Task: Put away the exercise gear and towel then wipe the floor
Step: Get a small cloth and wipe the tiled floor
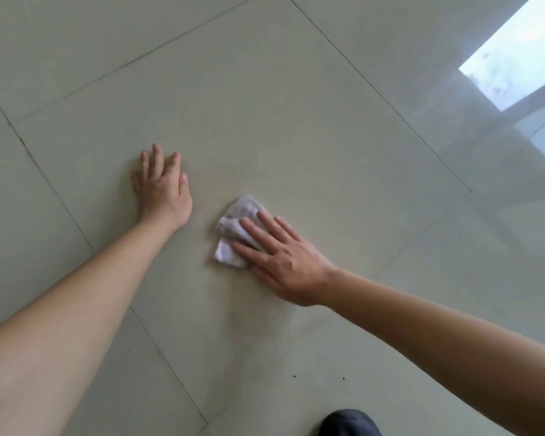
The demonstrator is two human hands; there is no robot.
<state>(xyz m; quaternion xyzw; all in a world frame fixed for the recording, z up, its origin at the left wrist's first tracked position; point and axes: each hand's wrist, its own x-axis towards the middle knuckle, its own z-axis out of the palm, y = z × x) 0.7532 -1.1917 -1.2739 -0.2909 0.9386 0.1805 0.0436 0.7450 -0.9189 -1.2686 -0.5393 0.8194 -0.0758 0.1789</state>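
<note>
Head view looks down on the fingers [253, 234] of the right hand [283, 262], which lie straight and slightly spread, flat on top of a small crumpled white cloth [242, 209]. They press the cloth down onto the floor [265, 105]; none of them curls round it. The cloth sticks out beyond the fingertips toward the upper left, and its lower edge shows beside the thumb side of the hand. The right forearm runs off to the lower right corner.

Just to the left of the cloth, and apart from it, the left hand [164, 187] rests palm down on the same tile. Its fingers [158, 158] are straight and fanned a little, holding nothing. The left forearm stretches back to the lower left edge.

Around both hands the floor is pale glossy tile crossed by thin dark grout lines [375, 86]. 2 small dark specks [294, 376] lie on the tile near the bottom. A bright reflection [516, 55] glares in the upper right corner. A dark rounded shape [350, 423] shows at the bottom edge; I cannot tell what it is.
</note>
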